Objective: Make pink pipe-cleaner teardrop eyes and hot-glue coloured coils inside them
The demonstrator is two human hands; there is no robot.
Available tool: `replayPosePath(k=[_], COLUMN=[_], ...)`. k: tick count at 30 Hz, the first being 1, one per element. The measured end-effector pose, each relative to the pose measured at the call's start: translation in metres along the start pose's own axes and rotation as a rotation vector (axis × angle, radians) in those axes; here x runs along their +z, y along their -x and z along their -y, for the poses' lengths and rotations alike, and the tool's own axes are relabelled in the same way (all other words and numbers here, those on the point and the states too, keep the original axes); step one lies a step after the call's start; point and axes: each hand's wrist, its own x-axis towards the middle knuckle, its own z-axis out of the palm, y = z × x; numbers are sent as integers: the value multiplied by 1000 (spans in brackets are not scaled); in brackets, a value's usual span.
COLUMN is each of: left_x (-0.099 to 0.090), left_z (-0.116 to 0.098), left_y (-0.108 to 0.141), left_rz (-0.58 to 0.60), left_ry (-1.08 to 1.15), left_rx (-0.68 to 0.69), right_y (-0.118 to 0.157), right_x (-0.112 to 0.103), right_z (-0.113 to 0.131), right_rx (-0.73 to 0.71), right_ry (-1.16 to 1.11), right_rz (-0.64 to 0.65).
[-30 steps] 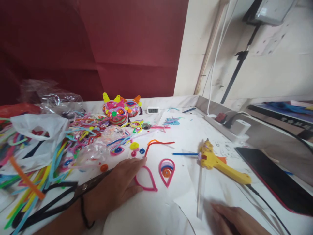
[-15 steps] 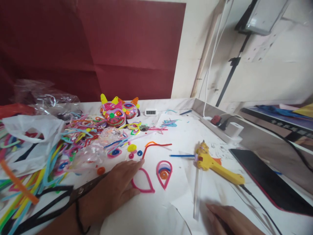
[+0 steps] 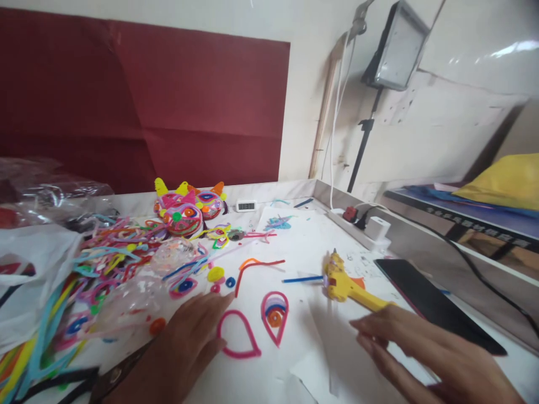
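Note:
My left hand (image 3: 181, 342) rests on the white paper, fingers stretched out and thumb apart. Its fingertips lie close to the end of a bent red pipe cleaner (image 3: 241, 275), and the thumb is at the edge of a pink teardrop outline (image 3: 257, 350). Beside that outline is a second pink teardrop (image 3: 287, 314) with blue, purple and orange coils inside. My right hand (image 3: 425, 342) hovers by the handle of a yellow glue gun (image 3: 345, 287), its fingers apart and nothing visible in them. The gun lies on the table near a blue stick (image 3: 302, 279).
Colourful pipe cleaners (image 3: 122, 247) and plastic bags (image 3: 37, 280) crowd the left. Decorated animal faces (image 3: 185, 216) stand at the back near a small digital clock (image 3: 246, 206). A power strip (image 3: 374, 238) and a black tablet-like slab (image 3: 433, 303) lie to the right.
My right hand has risen further into view, up to the glue gun's handle. The left hand stays by the pink outline. The view has shifted, with the scene sliding left and down.

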Motion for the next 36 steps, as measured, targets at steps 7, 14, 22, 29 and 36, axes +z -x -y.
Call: replayPosePath(k=[7,14,22,29,36], left_x=[-5,-11,8,3,-15], left_z=[9,8,20,18,7], left_y=[-2,-6,-2,-5,-6], left_rz=[-64,-75,-162,-159,-307], left_ry=[-33,9,35,27,-21], left_rx=[40,122,196,235,202], right_y=[-36,-44,-68,-77,-98], right_x=[-1,13,22,31,33], right_z=[-3,-11,-15,-24,-44], right_rx=[53,160,165,156,177], right_ry=[-2,-61,-41,6,97], right_rz=[165,284,370,406,421])
